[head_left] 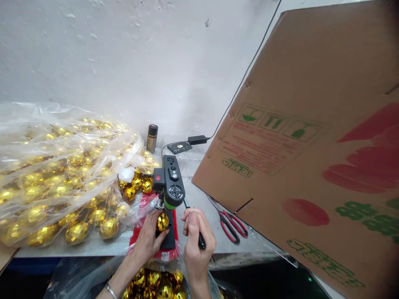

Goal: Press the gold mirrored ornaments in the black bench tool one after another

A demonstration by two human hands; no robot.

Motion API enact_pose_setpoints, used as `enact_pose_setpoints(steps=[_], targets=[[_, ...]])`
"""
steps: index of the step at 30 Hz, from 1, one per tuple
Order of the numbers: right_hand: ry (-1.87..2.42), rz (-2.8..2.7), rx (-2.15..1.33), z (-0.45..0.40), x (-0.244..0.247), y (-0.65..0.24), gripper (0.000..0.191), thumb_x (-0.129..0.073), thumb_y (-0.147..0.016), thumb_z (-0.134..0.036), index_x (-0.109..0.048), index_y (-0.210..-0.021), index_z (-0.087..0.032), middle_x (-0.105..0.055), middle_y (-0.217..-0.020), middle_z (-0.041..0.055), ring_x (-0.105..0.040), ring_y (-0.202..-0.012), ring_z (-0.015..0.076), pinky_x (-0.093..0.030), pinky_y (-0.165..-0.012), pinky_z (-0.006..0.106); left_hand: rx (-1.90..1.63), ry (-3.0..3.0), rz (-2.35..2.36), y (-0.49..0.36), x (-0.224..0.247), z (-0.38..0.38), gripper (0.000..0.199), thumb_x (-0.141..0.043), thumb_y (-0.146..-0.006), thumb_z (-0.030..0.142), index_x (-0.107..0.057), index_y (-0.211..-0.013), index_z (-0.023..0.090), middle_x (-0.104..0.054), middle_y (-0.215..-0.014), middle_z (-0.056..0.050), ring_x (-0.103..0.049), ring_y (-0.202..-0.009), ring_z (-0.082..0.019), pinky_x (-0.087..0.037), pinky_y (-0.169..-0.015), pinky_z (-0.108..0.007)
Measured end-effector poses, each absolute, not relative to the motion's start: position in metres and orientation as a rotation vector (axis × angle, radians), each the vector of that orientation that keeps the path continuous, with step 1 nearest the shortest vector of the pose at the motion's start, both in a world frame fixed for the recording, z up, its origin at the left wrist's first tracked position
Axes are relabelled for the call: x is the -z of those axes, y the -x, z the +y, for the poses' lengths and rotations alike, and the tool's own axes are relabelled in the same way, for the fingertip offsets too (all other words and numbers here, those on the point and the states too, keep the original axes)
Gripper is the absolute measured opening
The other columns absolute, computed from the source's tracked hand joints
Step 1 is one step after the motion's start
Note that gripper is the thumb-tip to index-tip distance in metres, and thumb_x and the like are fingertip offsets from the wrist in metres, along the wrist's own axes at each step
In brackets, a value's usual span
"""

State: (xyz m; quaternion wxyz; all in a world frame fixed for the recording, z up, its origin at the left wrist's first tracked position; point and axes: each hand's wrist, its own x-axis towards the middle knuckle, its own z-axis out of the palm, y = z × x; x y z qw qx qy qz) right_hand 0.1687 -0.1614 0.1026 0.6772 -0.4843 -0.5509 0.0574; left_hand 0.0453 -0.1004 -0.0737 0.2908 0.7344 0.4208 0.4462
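Note:
A gold mirrored ball (162,222) sits under the head of a small black hand press (173,182). My left hand (149,233) curls round the ball's left side, with the fingertips near its top and the thumb at its lower edge. To the right, my right hand (198,234) is closed round the press's lever handle (202,241), whose black end sticks out below the fist. The press's black base (168,241) rests on red plastic (134,240). Just where the ball meets the press head is partly hidden by my left fingers.
A large clear bag (62,166) of gold balls covers the left side. More gold balls (152,284) lie in a bag below the table edge. Red-and-black scissors (231,226) lie beside a big cardboard box (280,137). Behind stand a bottle (152,139) and a power adapter (197,139).

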Motion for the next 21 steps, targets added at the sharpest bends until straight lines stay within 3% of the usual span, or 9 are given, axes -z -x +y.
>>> enact_pose_setpoints(steps=[5,13,21], targets=[[1.085,-1.228,-0.129,-0.163,-0.103,-0.167,0.037,-0.046,-0.110,-0.021,-0.055,-0.074,-0.023,-0.057,-0.073,-0.0009,-0.052,-0.062,0.0124,-0.040,-0.055,0.026,-1.115,-1.845,1.175,-0.047,0.063,-0.102,0.052,-0.071,-0.090,0.048,-0.067,-0.133,0.019,-0.077,-0.128,-0.020,-0.073,-0.117,-0.038,-0.060,-0.102,-0.059],[1.054,-1.233,-0.065,-0.165,-0.074,-0.169,0.033,-0.045,-0.106,-0.014,-0.058,-0.077,-0.024,-0.056,-0.072,-0.0003,-0.059,-0.067,0.0162,-0.043,-0.059,0.030,-1.112,-1.805,1.211,-0.049,0.060,-0.103,0.050,-0.070,-0.089,0.050,-0.068,-0.129,0.020,-0.078,-0.124,-0.018,-0.073,-0.114,-0.038,-0.059,-0.100,-0.058],[0.981,-1.202,-0.021,-0.164,-0.034,-0.166,0.031,-0.043,-0.108,-0.020,-0.055,-0.079,-0.024,-0.059,-0.074,0.0003,-0.058,-0.062,0.0159,-0.045,-0.060,0.032,-1.099,-1.807,1.218,-0.047,0.062,-0.105,0.050,-0.070,-0.090,0.049,-0.067,-0.130,0.020,-0.077,-0.122,-0.018,-0.073,-0.113,-0.037,-0.059,-0.099,-0.058]])
